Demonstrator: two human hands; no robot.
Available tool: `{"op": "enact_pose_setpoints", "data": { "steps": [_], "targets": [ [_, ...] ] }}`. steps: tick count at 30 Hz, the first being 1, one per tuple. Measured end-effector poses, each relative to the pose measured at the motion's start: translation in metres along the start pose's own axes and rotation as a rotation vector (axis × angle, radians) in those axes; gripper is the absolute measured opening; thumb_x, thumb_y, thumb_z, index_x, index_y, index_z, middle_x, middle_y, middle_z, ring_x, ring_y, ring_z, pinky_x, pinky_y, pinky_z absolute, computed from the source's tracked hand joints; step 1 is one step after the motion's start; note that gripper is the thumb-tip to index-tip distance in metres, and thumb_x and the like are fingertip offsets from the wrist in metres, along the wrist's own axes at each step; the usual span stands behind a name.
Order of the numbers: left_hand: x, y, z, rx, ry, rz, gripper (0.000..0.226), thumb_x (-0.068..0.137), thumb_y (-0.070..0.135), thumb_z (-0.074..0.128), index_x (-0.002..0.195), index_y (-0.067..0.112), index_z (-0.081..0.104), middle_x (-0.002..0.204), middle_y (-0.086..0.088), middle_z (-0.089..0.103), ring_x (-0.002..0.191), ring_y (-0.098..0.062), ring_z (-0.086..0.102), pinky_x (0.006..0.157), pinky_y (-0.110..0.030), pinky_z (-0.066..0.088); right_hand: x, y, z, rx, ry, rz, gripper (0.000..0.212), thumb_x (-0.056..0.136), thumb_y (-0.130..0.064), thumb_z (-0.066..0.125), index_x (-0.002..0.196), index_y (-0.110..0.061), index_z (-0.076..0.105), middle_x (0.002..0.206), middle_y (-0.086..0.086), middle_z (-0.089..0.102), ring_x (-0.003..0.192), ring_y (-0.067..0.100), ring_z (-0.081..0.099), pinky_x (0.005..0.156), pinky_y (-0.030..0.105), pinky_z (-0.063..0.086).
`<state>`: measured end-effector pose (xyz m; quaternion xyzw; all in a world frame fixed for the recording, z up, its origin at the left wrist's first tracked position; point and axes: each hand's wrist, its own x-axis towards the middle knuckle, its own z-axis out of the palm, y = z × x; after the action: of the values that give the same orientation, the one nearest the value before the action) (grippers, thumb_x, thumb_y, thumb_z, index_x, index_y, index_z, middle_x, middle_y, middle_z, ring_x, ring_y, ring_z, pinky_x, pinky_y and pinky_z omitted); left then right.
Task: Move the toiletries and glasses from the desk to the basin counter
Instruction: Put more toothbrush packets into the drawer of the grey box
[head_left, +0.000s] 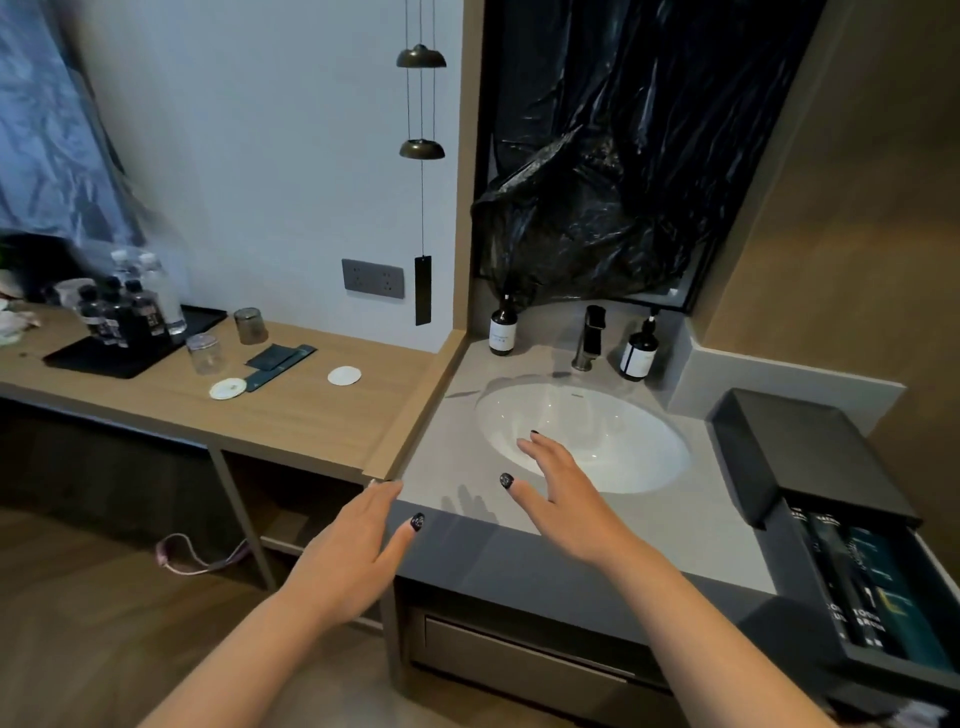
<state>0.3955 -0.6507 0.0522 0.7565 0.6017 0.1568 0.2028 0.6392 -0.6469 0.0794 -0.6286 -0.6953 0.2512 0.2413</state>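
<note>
Two glasses stand on the wooden desk (311, 415): a clear one (204, 354) near the tray and a darker one (250, 326) behind it. Dark teal toiletry packets (280, 356) lie beside them, with a slim one (262, 380) in front. Two round white coasters (227, 388) (344, 375) lie flat on the desk. My left hand (358, 551) hovers open over the front corner where desk meets grey basin counter (447, 467). My right hand (561, 493) is open, fingers spread, over the counter's front edge and the white basin (613, 415). Both hands hold nothing.
A black tray (130, 348) with several bottles (124, 312) sits at the desk's left. Two pump bottles (503, 326) (640, 351) flank the tap (589, 338). A dark open box (831, 499) of toiletry packets fills the counter's right end. Black plastic (597, 208) hangs behind the basin.
</note>
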Motion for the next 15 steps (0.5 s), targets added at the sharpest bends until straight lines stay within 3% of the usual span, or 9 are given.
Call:
{"op": "enact_pose_setpoints", "data": {
  "steps": [11,15],
  "targets": [
    [0.128,-0.059,-0.054,-0.023,0.041,-0.075,0.063,0.096,0.049,0.041,0.151,0.031,0.015,0.158,0.009,0.021,0.143,-0.009,0.025,0.114,-0.033,0.026,0.154,-0.026,0.033,0.031,-0.028,-0.015,0.059,0.097,-0.042,0.043,0.15,-0.028,0.021,0.159,-0.013,0.008,0.146,0.007,0.011,0.115,0.027,0.014],
    [0.161,-0.091,-0.063,-0.068,0.036,-0.131,0.064,0.095,0.052,0.04,0.15,0.035,0.013,0.158,0.008,0.02,0.132,-0.012,0.044,0.111,-0.04,0.038,0.202,-0.043,0.049,0.024,-0.086,-0.048,0.06,0.097,-0.045,0.044,0.15,-0.031,0.02,0.159,-0.013,0.009,0.145,0.008,0.014,0.116,0.032,0.018]
  ]
}}
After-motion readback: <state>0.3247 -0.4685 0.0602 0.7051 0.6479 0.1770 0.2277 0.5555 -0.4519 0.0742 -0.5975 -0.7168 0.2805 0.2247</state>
